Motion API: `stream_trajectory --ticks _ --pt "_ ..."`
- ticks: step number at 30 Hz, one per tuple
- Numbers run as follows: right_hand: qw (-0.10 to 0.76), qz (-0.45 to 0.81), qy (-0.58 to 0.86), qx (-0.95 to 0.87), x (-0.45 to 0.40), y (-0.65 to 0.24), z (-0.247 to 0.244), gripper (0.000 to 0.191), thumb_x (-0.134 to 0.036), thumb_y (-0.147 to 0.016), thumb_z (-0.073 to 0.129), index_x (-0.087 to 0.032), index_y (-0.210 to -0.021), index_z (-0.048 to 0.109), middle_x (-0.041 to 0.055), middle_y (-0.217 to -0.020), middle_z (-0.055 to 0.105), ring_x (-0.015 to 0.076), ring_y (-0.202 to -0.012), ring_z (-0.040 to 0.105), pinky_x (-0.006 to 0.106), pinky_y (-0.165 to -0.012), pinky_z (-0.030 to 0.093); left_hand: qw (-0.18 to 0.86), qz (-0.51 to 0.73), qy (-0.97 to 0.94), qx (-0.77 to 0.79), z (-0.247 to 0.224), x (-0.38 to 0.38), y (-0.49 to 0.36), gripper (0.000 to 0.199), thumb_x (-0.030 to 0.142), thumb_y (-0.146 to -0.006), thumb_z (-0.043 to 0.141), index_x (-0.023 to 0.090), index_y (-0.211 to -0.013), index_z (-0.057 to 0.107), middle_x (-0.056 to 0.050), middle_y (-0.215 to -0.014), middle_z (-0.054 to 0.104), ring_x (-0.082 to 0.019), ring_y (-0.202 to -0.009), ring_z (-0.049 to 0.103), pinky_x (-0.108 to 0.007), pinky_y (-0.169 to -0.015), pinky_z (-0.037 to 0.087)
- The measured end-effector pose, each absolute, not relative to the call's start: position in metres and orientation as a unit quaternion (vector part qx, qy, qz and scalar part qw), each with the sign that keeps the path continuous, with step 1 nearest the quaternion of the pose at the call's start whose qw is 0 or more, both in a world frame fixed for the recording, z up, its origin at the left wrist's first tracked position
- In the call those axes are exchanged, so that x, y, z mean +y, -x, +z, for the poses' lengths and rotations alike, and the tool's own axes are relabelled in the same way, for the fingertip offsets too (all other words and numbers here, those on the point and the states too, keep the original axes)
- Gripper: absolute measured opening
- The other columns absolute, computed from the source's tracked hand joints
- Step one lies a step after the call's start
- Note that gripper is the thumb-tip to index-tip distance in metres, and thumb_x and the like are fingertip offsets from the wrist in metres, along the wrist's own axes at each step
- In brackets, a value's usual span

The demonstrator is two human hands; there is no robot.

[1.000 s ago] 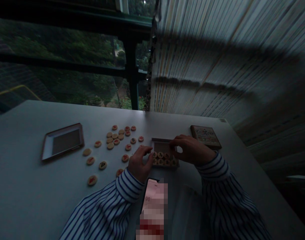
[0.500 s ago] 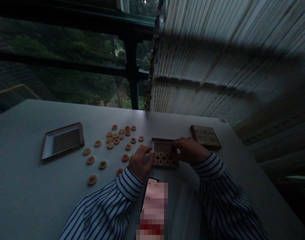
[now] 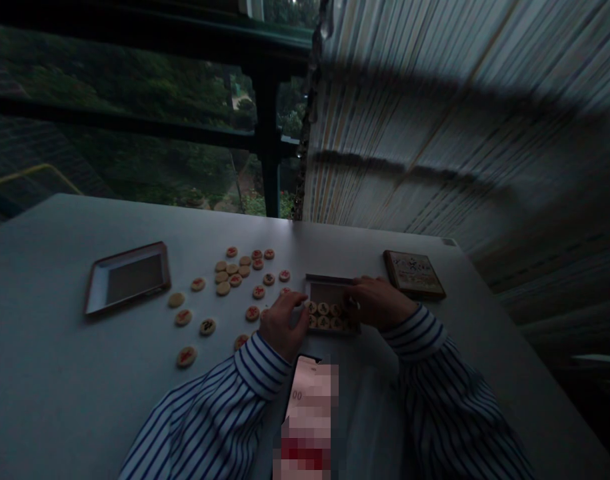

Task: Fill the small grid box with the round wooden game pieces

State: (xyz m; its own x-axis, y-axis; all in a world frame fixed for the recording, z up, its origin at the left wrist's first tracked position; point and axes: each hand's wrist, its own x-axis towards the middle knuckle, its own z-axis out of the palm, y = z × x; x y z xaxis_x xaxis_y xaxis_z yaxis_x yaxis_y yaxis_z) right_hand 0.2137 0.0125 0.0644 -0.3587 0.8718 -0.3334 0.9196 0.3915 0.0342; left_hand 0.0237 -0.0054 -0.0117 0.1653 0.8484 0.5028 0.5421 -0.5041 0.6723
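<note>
Two rows of round xiangqi pieces [image 3: 323, 309], marked in dark characters, lie in the near part of a shallow box [image 3: 332, 278]. My left hand [image 3: 285, 325] is at the box's left side, with curled thumb and forefinger against its edge. Over the right end stands my right hand [image 3: 379, 301], its fingers bent down and closed; whatever they hold is hidden. To the left, loose xiangqi pieces [image 3: 259, 291] are spread on the white table [image 3: 109, 380], some with red characters, a few dark, others blank side up. My left hand partly covers a few.
An open box lid or tray [image 3: 135, 277] lies at the left. A closed patterned box [image 3: 413, 273] sits at the right, beyond my right hand. A lit phone [image 3: 309, 383] rests between my forearms. A striped curtain [image 3: 385, 133] hangs behind the table beside a window.
The view has shifted slightly. Both hands stay at the box, with the right fingers moved only a little. The pieces lie as before.
</note>
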Motion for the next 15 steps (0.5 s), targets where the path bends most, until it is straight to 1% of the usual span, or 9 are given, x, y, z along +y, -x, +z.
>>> stream_trajectory --ticks 7,15 --pt "0.158 -0.089 -0.544 0.819 0.0142 -0.2158 0.0592 0.019 -0.024 -0.072 0.048 -0.022 -0.085 0.062 0.0065 -0.09 0.06 0.0198 -0.085 0.053 0.03 -0.067 0.035 0.174 0.439 -0.751 0.462 -0.01 -0.0054 -0.0222 0.015 0.02 -0.074 0.048 0.014 -0.084 0.056 -0.007 -0.078 0.061 -0.018 -0.076 0.058 -0.034 -0.072 0.049" --pt "0.157 -0.1 -0.538 0.822 0.0147 -0.2175 0.0605 0.021 -0.027 -0.074 0.049 -0.024 -0.091 0.062 0.0067 -0.09 0.061 0.0191 -0.085 0.054 0.029 -0.066 0.036 0.161 0.441 -0.753 0.461 -0.0132 -0.0046 -0.0217 0.014 0.019 -0.074 0.047 0.016 -0.085 0.055 -0.006 -0.077 0.061 -0.017 -0.076 0.058 -0.034 -0.076 0.048"
